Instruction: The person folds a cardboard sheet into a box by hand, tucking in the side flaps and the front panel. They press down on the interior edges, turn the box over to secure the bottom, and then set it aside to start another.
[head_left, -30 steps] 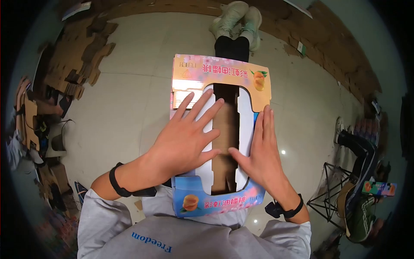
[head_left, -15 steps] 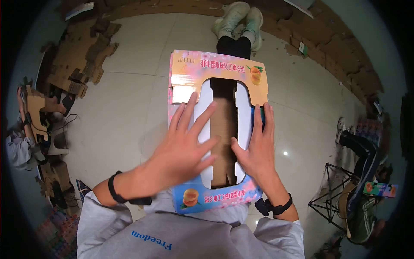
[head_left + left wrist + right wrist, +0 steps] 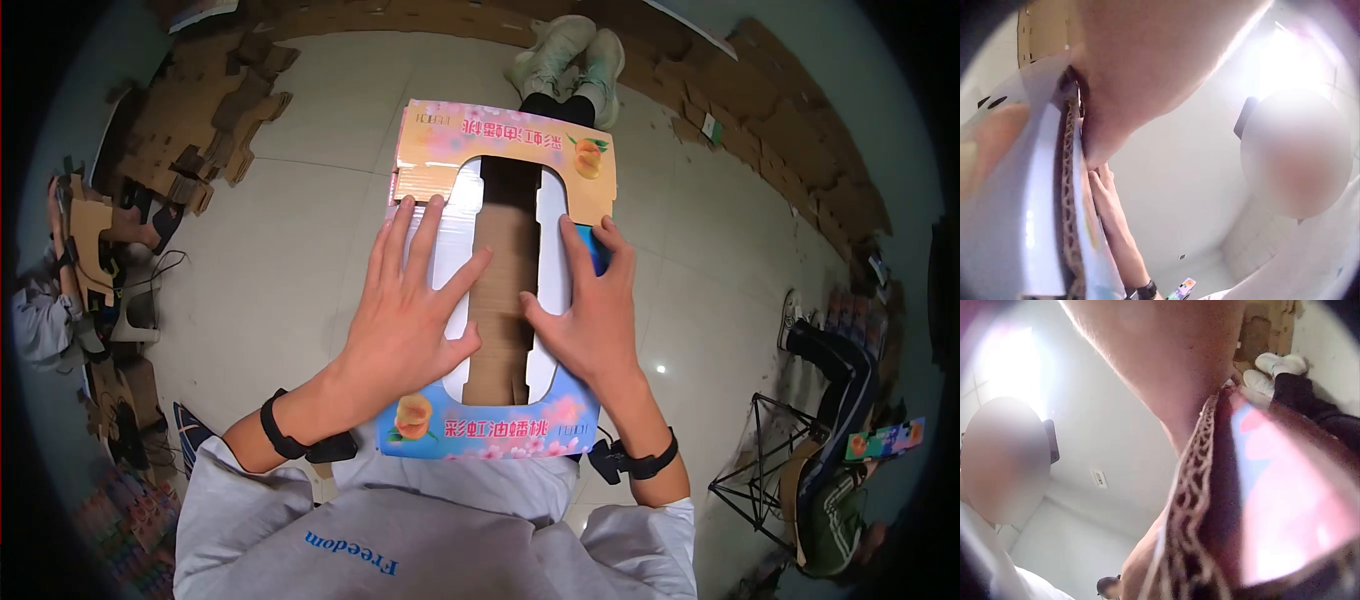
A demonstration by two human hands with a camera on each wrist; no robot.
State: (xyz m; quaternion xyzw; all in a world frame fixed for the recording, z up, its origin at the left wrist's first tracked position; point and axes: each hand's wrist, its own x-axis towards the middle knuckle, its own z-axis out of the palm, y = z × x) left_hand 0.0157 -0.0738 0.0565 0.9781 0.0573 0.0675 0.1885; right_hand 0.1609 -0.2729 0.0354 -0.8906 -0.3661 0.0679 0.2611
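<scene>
A printed cardboard fruit box (image 3: 497, 428), orange at the far end and blue at the near end, sits over the person's lap with a long opening in its top. White inner flaps (image 3: 552, 205) border the opening. My left hand (image 3: 405, 310) lies spread on the left side of the top, its thumb and index finger reaching toward the opening. My right hand (image 3: 592, 318) rests on the right side, fingers slightly bent near the outer edge and thumb at the opening. In the left wrist view, the corrugated edge (image 3: 1070, 187) runs below the wrist.
White shoes (image 3: 568, 62) on outstretched legs lie beyond the box. Flattened cardboard (image 3: 205, 125) is on the floor at the left and along the far wall. A black metal frame (image 3: 760, 465) and another person's legs (image 3: 850, 370) are at the right.
My left hand has slid left, away from the opening, onto the box's left side. The right fingers have bent more. The box has shifted slightly away from the body.
</scene>
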